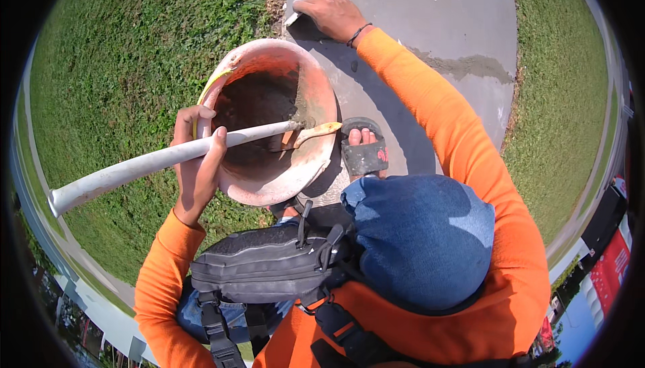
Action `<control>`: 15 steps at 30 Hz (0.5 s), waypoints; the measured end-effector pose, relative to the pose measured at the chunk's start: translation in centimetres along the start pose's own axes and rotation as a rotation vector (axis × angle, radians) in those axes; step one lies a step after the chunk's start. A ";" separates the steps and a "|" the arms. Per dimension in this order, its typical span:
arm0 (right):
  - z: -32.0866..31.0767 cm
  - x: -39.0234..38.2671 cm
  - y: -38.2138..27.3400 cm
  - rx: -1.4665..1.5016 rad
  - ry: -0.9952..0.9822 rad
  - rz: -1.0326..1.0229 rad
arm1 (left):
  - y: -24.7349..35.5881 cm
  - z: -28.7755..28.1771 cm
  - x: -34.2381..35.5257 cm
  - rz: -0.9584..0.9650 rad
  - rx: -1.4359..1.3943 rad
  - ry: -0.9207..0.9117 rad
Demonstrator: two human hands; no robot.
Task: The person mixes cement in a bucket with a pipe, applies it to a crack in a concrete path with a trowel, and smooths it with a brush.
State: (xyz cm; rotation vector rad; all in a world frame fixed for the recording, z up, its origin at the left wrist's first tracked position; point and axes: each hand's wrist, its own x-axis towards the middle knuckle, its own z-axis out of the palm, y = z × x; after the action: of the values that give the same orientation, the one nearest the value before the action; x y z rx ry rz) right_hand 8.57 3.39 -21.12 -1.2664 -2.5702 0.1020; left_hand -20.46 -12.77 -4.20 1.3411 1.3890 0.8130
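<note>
A pale pinkish bucket (325,86), smeared inside with grey mortar, tilts beside the concrete strip. My left hand (199,156) is closed round a long white pipe (134,172), its fingers also against the bucket's left rim. The pipe's far end reaches into the bucket, near wet mortar. A tool with a wooden handle (321,131) leans inside; its head is mostly hidden. Farther off, my right hand (330,13) grips a flat tool with a pale edge (292,19), low over the concrete. My fingers cover most of it, so its kind is unclear.
Smooth grey concrete (437,5) runs ahead, crossed by a darker, rough band (467,65). Grass (134,45) borders it on both sides. My foot in a black slide sandal (365,156) stands close to the bucket. A black waist bag (262,267) hangs at my front.
</note>
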 end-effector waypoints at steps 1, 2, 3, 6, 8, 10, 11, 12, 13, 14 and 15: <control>0.0 -0.3 0.0 0.017 -0.008 -0.026 | 0.0 -0.1 0.0 0.015 0.010 0.000; -0.3 -1.0 0.3 0.033 -0.015 -0.053 | -0.1 -0.2 -0.1 0.029 0.019 0.001; -0.6 -1.9 0.8 0.050 -0.027 -0.081 | 0.0 -0.3 -0.2 -0.001 0.039 -0.016; -2.8 -5.8 2.6 0.047 -0.080 -0.101 | 0.3 -0.6 -0.2 -0.062 0.068 -0.051; -3.9 -8.1 3.4 0.066 -0.122 -0.067 | 0.5 -0.6 -0.2 -0.067 0.071 -0.036; -5.1 -9.5 3.6 0.087 -0.187 0.008 | 0.5 -0.8 -0.3 -0.050 0.102 -0.048; -5.3 -10.1 3.3 0.104 -0.118 0.097 | 0.4 -0.9 -0.3 -0.041 0.118 -0.055; -6.2 -10.3 2.5 0.120 -0.048 0.187 | 0.2 -0.9 -0.3 -0.033 0.084 -0.057; -6.6 -10.3 1.9 0.136 0.024 0.278 | -0.1 -1.0 -0.4 -0.025 0.051 -0.060; -6.2 -10.0 1.3 0.250 0.077 0.396 | -0.1 -1.0 -0.3 -0.027 0.029 -0.048; -5.8 -10.0 0.7 0.353 0.131 0.520 | -0.2 -0.5 -0.1 -0.023 -0.003 -0.046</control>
State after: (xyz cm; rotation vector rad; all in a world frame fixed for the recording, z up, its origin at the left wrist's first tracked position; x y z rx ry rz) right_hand 16.46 -4.39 -17.83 -1.6870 -1.9458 0.5278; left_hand -21.03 -12.81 -4.18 1.3307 1.3645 0.7645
